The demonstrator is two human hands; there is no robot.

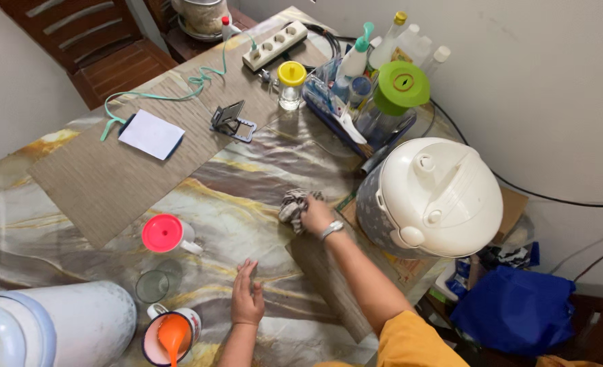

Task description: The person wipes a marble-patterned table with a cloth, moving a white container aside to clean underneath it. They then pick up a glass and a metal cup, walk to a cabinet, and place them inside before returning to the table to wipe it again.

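Right hand [317, 216] clenched the crumpled grey patterned cloth [293, 206] on the marbled tablecloth [247, 197]; bunched, no clear long axis. Left hand [247, 297] lay flat, fingers together.

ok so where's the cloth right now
In the head view the crumpled cloth sits mid-table under the right hand, just left of the white rice cooker.

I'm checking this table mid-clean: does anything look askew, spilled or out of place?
No spill shows. The woven grey placemat lies skewed to the table edge, and a second grey mat overhangs the near edge. The right hand presses a crumpled patterned cloth on the marbled tablecloth; the left hand rests flat.
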